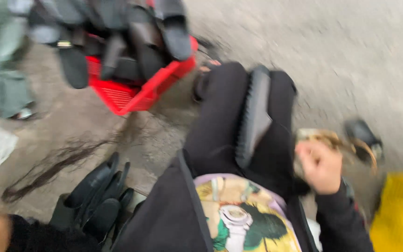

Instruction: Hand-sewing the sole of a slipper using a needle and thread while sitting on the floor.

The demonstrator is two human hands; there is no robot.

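Blurred head view: my right hand (pixel 321 166), grip clamped on a brush (pixel 336 140), must stay level over the black shoe sole (pixel 253 116) on my lap; left grip: cannot tell.

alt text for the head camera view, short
Blurred look down at a seated person's lap: a black shoe sole lies across the dark trousers, and the right hand is closed near a brownish tool. A red basket of black soles sits on the concrete floor.
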